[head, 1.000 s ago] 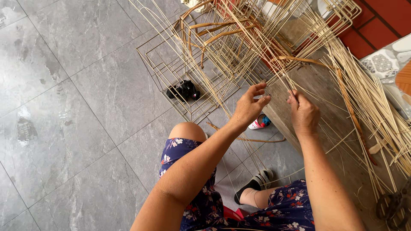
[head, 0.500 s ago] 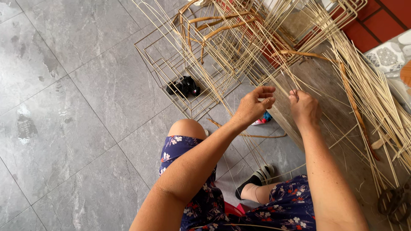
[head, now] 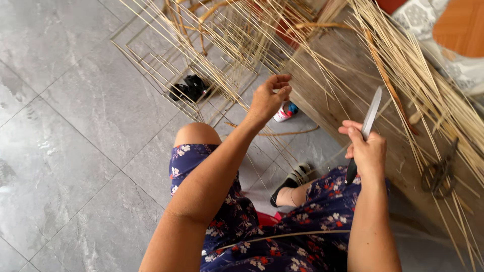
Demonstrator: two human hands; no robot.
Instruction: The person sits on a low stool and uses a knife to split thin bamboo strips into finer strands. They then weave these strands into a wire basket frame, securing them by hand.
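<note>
The person is sitting over a grey tiled floor (head: 75, 131), wearing a dark blue flowered garment (head: 282, 236), with the bare left knee (head: 195, 133) showing above it.

Left hand (head: 269, 98): it is reaching forward into the loose cane strips (head: 237, 60). The fingers (head: 282, 88) are curling together and pinching one thin strip at the point where the strips are fanning out from the woven frame (head: 171, 55). The frame is an open, squared lattice of pale cane, lying on the floor ahead of the knee.

Right hand (head: 365, 151): it is closing in a fist around the dark handle of a knife (head: 367, 123). The blade is pointing up and away from the person, standing just above the wooden desk (head: 348, 90) and crossing in front of the cane strips lying there. Whether the blade is touching a strip cannot be told.

Surroundings: a thick bundle of long cane strips (head: 428, 85) is lying diagonally across the desk, to the right of the knife. A pair of dark scissors (head: 441, 168) is resting on the desk near its right edge, well apart from both hands. A pair of black sandals (head: 189, 88) is lying on the floor beneath the frame. A small red, white and blue object (head: 286, 111) is lying on the floor just below the left hand. The person's foot in a striped sandal (head: 292, 179) is resting on the floor between the two arms.
</note>
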